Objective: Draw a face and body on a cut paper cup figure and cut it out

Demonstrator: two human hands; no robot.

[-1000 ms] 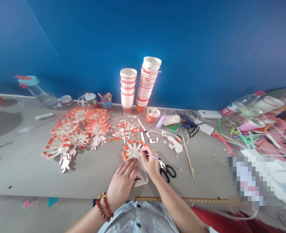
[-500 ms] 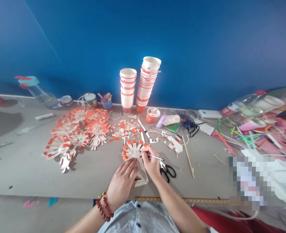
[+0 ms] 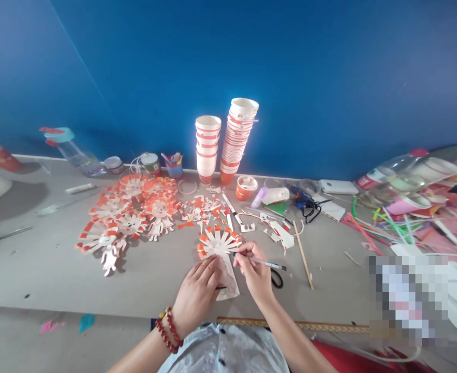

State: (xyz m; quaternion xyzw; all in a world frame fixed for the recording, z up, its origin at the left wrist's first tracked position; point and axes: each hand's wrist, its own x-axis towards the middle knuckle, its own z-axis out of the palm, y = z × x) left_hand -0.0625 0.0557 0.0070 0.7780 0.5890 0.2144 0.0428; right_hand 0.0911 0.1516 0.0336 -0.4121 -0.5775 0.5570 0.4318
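Observation:
A flattened paper cup cut into a fringe of orange-tipped strips, the paper cutout [image 3: 215, 246], lies in front of me with small drawn marks near its middle. My left hand [image 3: 197, 284] holds it down, fingers together on its lower part. Out from under that hand comes a pencil-marked white flap [image 3: 228, 280], and a thin dark thing [image 3: 221, 287] pokes out by the thumb. In my right hand [image 3: 256, 274] is a slim pen [image 3: 271, 264], pinched with its tip at the cutout's right lower edge. Black-handled scissors [image 3: 277, 278] lie partly hidden behind this hand.
Finished-looking fringed paper figures [image 3: 133, 207] pile up at left. Paper scraps [image 3: 203, 208] lie beyond the cutout. Two tall stacks of paper cups [image 3: 208, 150] stand by the blue wall. A wooden stick [image 3: 303, 254], a glue gun [image 3: 306, 199] and heaped craft materials [image 3: 418, 223] are at right.
My right hand has moved right and slightly down with the pen, drawing back from the cutout's middle. The left hand stays on the paper. The whole view has shifted slightly.

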